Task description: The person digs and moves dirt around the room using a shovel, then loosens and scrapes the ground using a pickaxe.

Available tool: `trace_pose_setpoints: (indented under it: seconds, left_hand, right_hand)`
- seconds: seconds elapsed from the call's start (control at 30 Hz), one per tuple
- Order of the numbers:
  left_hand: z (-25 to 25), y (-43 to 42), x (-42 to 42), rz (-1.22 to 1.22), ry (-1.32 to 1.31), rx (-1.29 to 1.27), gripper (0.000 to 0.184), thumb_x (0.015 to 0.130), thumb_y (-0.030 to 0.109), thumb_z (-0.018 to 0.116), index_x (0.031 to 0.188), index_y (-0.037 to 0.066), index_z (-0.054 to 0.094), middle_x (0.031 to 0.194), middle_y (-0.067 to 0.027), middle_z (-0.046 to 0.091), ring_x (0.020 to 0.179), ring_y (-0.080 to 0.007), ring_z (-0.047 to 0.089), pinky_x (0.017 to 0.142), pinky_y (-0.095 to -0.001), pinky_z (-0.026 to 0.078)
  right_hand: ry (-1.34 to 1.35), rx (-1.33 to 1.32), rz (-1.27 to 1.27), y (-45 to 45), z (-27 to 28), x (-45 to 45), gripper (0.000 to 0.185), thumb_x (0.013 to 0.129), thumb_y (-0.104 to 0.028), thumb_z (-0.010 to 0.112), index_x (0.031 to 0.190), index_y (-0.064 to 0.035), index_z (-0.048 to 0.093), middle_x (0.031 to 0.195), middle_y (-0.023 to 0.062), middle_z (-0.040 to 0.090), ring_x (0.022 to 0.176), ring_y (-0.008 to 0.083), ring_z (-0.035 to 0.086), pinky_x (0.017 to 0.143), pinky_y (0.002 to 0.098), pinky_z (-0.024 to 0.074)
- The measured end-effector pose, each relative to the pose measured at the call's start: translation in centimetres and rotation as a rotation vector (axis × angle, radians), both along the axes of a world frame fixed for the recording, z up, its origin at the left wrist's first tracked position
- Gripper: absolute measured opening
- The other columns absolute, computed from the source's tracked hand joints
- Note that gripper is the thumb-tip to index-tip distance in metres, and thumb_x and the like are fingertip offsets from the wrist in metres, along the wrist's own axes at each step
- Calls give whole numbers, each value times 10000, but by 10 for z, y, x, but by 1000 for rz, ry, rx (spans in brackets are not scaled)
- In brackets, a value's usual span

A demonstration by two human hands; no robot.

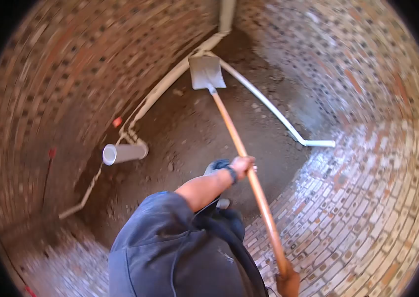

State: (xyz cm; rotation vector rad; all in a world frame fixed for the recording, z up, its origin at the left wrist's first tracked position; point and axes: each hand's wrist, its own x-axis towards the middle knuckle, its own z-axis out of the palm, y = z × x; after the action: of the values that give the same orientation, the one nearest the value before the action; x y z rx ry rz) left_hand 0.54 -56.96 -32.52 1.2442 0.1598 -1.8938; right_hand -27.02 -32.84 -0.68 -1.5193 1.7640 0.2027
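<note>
A shovel with a flat metal blade (206, 72) and a long wooden handle (230, 126) reaches from the dirt floor to the lower right. My left hand (242, 167), with a dark watch on the wrist, is wrapped round the middle of the handle. Near the handle's lower end, my right hand (287, 283) grips it at the bottom edge of the view. The blade lies at the far corner, by the place where a thick pale pipe and a thinner white pipe meet. Whether the blade touches the pipes is hard to tell.
Brick walls (358, 183) surround the dirt floor (184, 128). A thick pale pipe (162, 88) follows the left wall, and a thin white pipe (264, 99) runs to the right. A wide white pipe (123, 153) protrudes at the left. Part of a shoe (223, 203) shows below my left arm.
</note>
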Motion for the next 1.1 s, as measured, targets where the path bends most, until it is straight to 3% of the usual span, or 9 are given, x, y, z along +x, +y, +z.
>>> trace_pose_setpoints:
  seconds: [0.07, 0.13, 0.33, 0.53, 0.67, 0.73, 0.83, 1.07, 1.1]
  left_hand:
    - [-4, 21, -25, 105, -12, 86, 81, 876, 65, 551, 877, 11, 490, 668, -87, 538, 561, -227, 576, 540, -383, 544]
    - [-18, 55, -43, 254, 115, 130, 69, 883, 54, 548, 888, 20, 489, 678, -82, 529, 587, -222, 576, 557, -373, 551]
    - [-26, 190, -60, 567, 203, 314, 136, 889, 53, 549, 982, -7, 470, 745, -110, 538, 639, -229, 597, 596, -398, 576]
    - [-99, 345, -14, 902, 82, 301, 174, 868, 37, 592, 1026, -12, 538, 846, -121, 553, 708, -228, 603, 666, -378, 563]
    - [-68, 452, 55, 1225, -115, 460, 210, 822, 21, 603, 998, -57, 519, 832, -124, 543, 696, -236, 598, 672, -395, 575]
    - [-132, 536, 63, 1369, -175, 400, 205, 828, 25, 635, 980, -50, 519, 801, -117, 553, 691, -234, 626, 646, -368, 561]
    - [-67, 592, 83, 1626, -130, 420, 74, 841, 65, 577, 830, 8, 531, 732, -105, 536, 626, -231, 595, 592, -384, 551]
    - [-133, 718, 80, 1985, -87, 267, 64, 857, 23, 523, 825, 78, 526, 622, -61, 513, 586, -236, 592, 539, -411, 538]
    - [-124, 735, 85, 1975, -73, 445, 30, 842, 33, 541, 871, 32, 534, 683, -88, 540, 605, -239, 604, 535, -408, 539]
  right_hand:
    - [408, 39, 137, -11, 34, -20, 447, 790, -455, 663, 1158, -202, 666, 840, 185, 691, 797, 370, 672, 741, 489, 528]
    - [279, -6, 283, -54, 82, -9, 490, 678, -49, 679, 1162, -76, 605, 731, 195, 639, 706, 398, 654, 680, 394, 526]
    - [257, -96, 710, -110, 127, -6, 363, 638, -72, 715, 998, -109, 693, 706, 210, 627, 687, 378, 645, 651, 391, 518]
    - [142, -59, 1216, -142, 72, 95, 340, 652, -138, 719, 990, -120, 697, 785, 166, 645, 723, 363, 631, 642, 418, 506]
    - [-29, -76, 1526, -103, 18, 178, 488, 645, -206, 793, 1110, -114, 675, 861, 182, 656, 780, 376, 642, 683, 420, 522]
    - [-46, -19, 1680, -60, -1, 220, 507, 644, -195, 789, 1127, -108, 663, 856, 195, 652, 783, 385, 643, 687, 427, 523]
    - [-104, -42, 1863, 5, -1, 267, 528, 663, -154, 757, 1168, -78, 624, 835, 224, 645, 786, 400, 643, 697, 449, 522]
    - [-31, -598, 2188, 162, -27, 336, 444, 717, -189, 689, 1152, -135, 619, 761, 116, 632, 706, 337, 642, 617, 454, 513]
    - [-5, -866, 2201, 188, -32, 348, 390, 712, -186, 687, 1094, -134, 630, 740, 110, 619, 694, 325, 637, 602, 445, 508]
